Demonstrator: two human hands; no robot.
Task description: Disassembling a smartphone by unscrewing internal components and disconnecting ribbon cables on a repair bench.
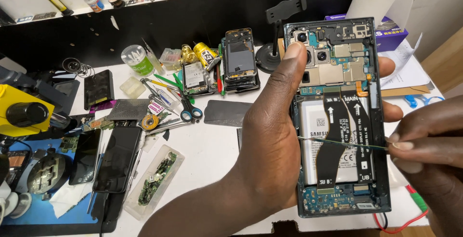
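While our left hand (pixel 270 135) wraps around the open phone (pixel 337 116) and holds it up over the right side of the white worktop (pixel 212 150), our right hand (pixel 424 150) pinches a thin tool (pixel 342 143) tight. Its tip lies across the phone's battery. Scissors (pixel 190 111) and more phones (pixel 115 157) lie near the left edge.

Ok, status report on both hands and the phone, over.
Left hand gripping opened phone upright. Right hand pinching thin green tool across battery. Flex cables beneath tool.
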